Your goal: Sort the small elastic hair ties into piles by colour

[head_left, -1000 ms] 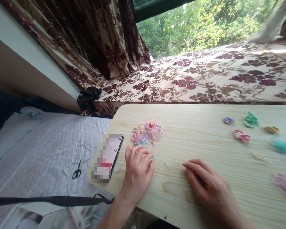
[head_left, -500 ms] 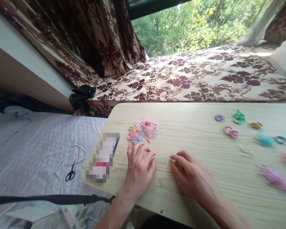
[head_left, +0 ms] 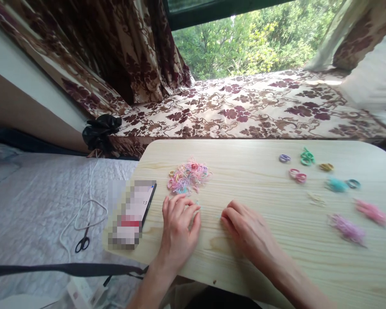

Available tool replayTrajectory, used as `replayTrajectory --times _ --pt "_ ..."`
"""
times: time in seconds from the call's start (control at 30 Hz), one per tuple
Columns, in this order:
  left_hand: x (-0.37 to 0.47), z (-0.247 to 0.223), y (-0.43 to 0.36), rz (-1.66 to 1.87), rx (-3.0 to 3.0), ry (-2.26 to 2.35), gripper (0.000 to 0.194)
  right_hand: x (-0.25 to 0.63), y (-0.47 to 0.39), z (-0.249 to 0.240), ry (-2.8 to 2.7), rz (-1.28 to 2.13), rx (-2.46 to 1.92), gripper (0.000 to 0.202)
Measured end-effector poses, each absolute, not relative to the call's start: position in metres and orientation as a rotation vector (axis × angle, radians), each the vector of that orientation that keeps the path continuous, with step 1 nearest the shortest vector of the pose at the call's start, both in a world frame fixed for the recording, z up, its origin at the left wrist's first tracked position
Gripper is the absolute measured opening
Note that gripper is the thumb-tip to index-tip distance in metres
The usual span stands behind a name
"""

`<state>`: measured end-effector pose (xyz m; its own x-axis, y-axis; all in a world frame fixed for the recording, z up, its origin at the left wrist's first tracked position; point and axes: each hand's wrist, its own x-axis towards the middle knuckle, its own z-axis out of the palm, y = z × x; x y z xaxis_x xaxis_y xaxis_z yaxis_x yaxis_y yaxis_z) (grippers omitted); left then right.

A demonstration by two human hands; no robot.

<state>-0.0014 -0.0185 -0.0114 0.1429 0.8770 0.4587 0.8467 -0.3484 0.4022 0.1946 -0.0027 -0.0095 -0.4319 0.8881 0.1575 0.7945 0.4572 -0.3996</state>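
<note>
So the mixed pile of bands [head_left: 188,177] is heaped on the left part of the table [head_left: 260,180], just beyond the left hand [head_left: 181,225]. Its long axis is slightly slanted, near left to far right, with strands poked out every which way. The 2 hands are held apart: the left is loosely curled, with thumb and index separated, while on the right hand [head_left: 246,223] fingertips are bunched beside a tiny bluish bit [head_left: 219,216]; whether it's gripped can't be told. The straight path from the near edge to the pile is partly blocked by the left hand. Left of that, a phone [head_left: 137,212] is laid on a similar slant. Over right, 2 bundles, pink [head_left: 371,211] and purple [head_left: 348,228], are angled far left to near right.
</note>
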Motion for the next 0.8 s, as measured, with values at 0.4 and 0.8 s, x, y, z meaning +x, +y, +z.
replayTrajectory --times 0.4,0.8 --pt "0.012 -0.018 -0.012 0.997 2.470 1.593 0.017 0.310 -0.053 0.009 -1.845 0.362 -1.680 0.025" --pt "0.025 -0.020 -0.008 1.016 2.596 1.483 0.018 0.422 -0.005 0.026 -1.713 0.061 -2.042 0.031"
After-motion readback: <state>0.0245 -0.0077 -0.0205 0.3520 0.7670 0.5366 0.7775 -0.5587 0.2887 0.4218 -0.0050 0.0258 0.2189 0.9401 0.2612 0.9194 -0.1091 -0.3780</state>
